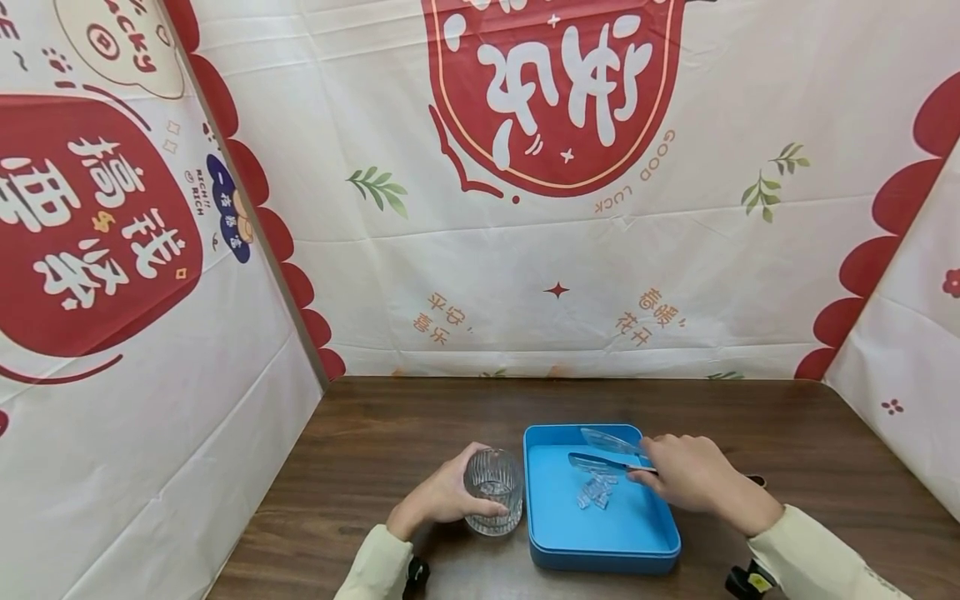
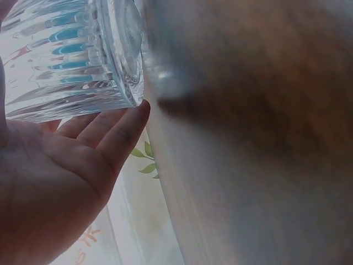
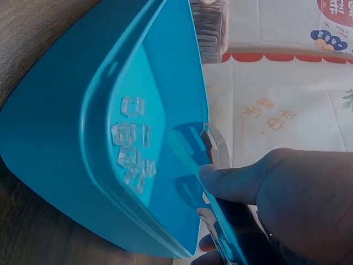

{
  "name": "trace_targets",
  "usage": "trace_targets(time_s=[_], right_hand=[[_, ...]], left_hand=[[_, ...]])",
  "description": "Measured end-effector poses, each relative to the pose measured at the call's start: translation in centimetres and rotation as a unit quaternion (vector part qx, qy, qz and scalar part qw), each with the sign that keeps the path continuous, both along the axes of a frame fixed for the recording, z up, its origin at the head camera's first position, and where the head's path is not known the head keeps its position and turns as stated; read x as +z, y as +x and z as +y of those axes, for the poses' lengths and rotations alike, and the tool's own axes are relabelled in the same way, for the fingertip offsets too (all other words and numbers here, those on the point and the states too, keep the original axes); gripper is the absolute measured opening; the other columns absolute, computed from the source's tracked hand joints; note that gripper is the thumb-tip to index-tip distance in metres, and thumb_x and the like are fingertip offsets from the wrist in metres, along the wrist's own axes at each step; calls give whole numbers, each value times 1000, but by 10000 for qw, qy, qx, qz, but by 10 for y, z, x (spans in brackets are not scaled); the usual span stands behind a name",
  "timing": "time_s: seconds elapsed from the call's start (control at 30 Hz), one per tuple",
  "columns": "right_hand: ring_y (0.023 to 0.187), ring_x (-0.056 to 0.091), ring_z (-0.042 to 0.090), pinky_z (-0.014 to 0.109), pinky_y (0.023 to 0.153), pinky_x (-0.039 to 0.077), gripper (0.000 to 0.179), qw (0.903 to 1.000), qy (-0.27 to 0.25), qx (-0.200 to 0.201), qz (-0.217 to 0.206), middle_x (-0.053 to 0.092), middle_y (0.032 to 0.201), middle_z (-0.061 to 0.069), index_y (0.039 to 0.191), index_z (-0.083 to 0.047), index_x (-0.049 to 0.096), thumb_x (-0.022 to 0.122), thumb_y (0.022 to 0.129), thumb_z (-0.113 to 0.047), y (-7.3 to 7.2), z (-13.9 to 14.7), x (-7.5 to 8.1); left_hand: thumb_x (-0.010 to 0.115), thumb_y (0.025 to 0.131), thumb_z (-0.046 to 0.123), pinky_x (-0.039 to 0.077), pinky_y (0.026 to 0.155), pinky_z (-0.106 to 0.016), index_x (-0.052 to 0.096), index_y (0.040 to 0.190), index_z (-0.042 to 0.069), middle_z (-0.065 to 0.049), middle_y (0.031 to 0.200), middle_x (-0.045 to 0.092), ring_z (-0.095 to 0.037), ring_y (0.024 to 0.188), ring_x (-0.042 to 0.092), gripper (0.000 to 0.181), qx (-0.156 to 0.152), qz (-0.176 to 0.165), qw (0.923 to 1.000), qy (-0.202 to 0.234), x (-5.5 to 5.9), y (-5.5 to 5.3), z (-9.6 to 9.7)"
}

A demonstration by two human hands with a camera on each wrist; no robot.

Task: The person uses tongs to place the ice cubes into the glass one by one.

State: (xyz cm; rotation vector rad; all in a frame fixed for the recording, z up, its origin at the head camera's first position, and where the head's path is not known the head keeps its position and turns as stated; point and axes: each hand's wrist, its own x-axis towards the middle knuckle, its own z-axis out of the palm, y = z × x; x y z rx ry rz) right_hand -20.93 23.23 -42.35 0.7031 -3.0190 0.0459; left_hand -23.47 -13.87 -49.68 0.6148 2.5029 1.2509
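My left hand grips a clear ribbed drinking glass, thumb on the near side, just left of a blue tray. In the left wrist view the glass shows its thick base, with fingers behind it. My right hand holds a pair of tongs over the tray, the two arms spread apart. Several clear ice-like cubes lie in a cluster on the tray floor below the tongs. In the right wrist view the cubes sit apart from the tongs' tips.
A dark wood table carries everything. White printed cloth hangs along the back and both sides. The tray's raised walls surround the cubes. Black straps with small devices are on both wrists.
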Motion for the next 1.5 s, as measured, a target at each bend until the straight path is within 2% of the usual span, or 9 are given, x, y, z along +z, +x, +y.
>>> trace_targets(time_s=[0.33,0.57,1.03,1.33,1.5], right_hand=[[63,64,18,30,48,48,48,9999,75,-90,-38,71,83,8,108,-2,71,74,85,-44,1,-8,-3],[53,53,12,28,46,45,38,9994,167,-261,-130,60,68,2,96,-5,69,73,87,-41,2,-15,-7],[49,49,12,28,43,43,31,9990,294,-332,80,55,63,1,86,-8,67,74,86,-38,1,-21,-11],[50,47,12,27,43,42,28,9985,336,-408,113,54,64,2,89,-7,67,76,86,-33,1,-24,-13],[50,45,12,27,44,39,25,9988,148,-450,-97,54,66,3,94,-5,68,75,88,-28,0,-24,-14]], left_hand=[[87,73,44,51,82,-36,43,136,27,1,114,60,-13,96,60,78,8,47,10000,-74,0,1,0],[87,74,39,52,81,-36,44,136,24,-1,113,61,-14,95,60,77,-70,22,10000,-2,3,2,1],[87,74,39,52,82,-36,44,135,26,-1,115,61,-13,96,60,77,-60,26,10000,12,1,0,1],[86,74,43,51,83,-35,44,136,25,-1,114,61,-13,97,60,78,-67,140,9998,-83,-1,0,0],[87,73,44,50,83,-33,45,136,23,0,111,62,-13,96,61,79,-79,275,9995,-91,-3,-3,1]])
